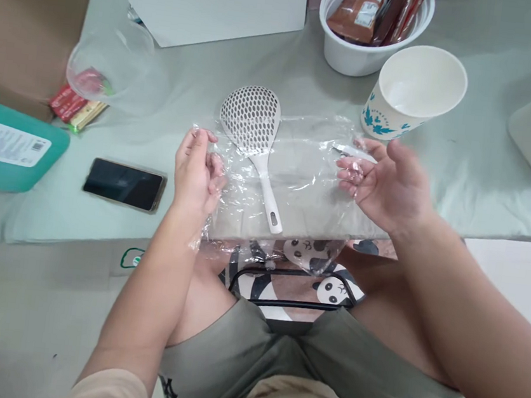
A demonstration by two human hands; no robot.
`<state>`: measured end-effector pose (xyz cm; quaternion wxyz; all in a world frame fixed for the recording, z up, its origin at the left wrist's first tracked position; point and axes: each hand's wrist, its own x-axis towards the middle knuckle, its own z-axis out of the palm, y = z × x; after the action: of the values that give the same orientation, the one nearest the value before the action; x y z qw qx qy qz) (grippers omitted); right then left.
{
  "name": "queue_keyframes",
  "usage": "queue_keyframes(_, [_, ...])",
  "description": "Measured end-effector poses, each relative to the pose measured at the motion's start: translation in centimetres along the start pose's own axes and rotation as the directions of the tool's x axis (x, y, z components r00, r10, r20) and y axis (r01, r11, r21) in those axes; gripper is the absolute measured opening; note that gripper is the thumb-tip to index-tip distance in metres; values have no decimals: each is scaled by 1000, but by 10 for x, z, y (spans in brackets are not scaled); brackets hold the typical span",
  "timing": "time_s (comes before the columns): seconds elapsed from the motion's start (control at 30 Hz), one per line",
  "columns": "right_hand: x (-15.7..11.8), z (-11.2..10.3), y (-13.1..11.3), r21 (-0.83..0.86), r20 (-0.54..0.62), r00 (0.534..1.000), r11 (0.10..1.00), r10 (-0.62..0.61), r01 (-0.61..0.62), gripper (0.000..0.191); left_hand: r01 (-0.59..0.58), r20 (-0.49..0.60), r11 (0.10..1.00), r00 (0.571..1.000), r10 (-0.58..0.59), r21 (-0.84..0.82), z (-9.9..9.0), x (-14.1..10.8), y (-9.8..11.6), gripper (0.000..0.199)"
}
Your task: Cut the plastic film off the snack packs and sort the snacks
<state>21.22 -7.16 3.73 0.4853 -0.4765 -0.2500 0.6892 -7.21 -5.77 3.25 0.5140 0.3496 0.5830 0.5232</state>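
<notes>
A clear plastic bag spreads between my two hands over the table's front edge. A white skimmer with a perforated head and a slotted handle lies within the bag's outline; whether it is inside or beneath I cannot tell. My left hand has its fingers curled on the bag's left side. At the right side, my right hand is turned palm up, thumb apart, fingers loosely bent and touching the film. A thin pale strip crosses those fingers; its kind is unclear.
A phone lies left of my left hand. Beyond it are a clear plastic bowl, small packets and a teal container. A paper bucket and a white tub of snacks stand beyond my right hand.
</notes>
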Motion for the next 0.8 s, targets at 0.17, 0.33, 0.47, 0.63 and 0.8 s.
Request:
queue_keyframes(0.17, [-4,2,12,-226,70,997,974,13,4,76,51,-82,995,995,-58,-83,-3,7,4,40])
queue_keyframes(0.33, [3,-3,24,-385,-22,992,917,-120,103,58,-18,-138,1000,990,18,1,-6,17,4,40])
queue_keyframes(0.47, [11,-6,27,-369,-67,985,921,-160,124,46,-84,-111,992,989,95,99,-15,28,-2,41])
queue_keyframes(0.63, [7,0,21,-463,-57,974,870,-217,167,66,-94,43,984,995,88,152,-21,28,-7,45])
queue_keyframes(0.8, [5,8,16,-559,-83,970,816,-229,145,33,-75,13,993,997,74,89,-10,19,1,48])
